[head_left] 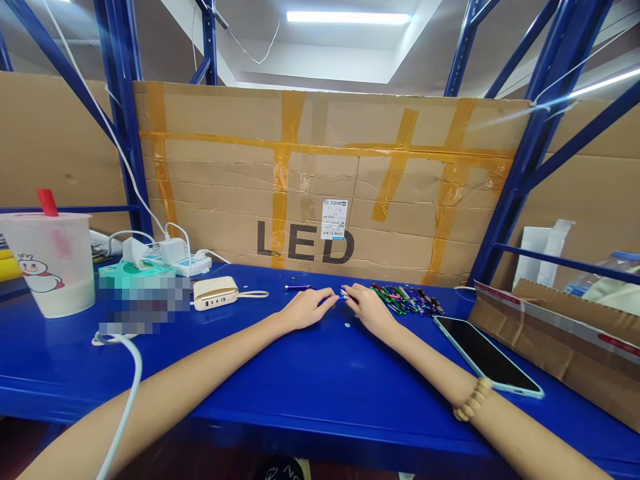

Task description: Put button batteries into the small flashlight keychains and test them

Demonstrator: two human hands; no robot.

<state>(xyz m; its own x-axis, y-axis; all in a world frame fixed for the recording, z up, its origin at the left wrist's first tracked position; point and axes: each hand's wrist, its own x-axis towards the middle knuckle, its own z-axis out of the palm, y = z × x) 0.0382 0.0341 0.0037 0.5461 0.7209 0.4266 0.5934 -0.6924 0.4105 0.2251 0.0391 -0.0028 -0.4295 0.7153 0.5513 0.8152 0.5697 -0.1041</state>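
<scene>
Head view: two bare hands at work on small pens over a blue tabletop (300,400). The left hand (307,311) rests low, its thumb and forefinger brought together in a pinch at the near end of a blue pen (342,299); the right hand (370,310) meets it from the other side, fingertips drawn together about the opposite end. The blue pen thus lies between the two hands, just above the table; whether it is whole or in parts is too small to tell.

Beyond the left hand, a single dark-blue pen (299,287) lies apart. Just beyond the right hand, a dense cluster of pens (407,300), green, red, blue and dark, lies side by side, near a phone (487,355) and an open cardboard box (560,360). Small pale discs (347,325) dot the surface near the fingers.

State of progress, as judged from the arrangement: handling of the blue pen appears under way and unfinished, since both hands are on it and it has joined neither the lone pen nor the cluster. Which of these is finished and which remains cannot be told, so the overall count done is likewise uncertain
</scene>
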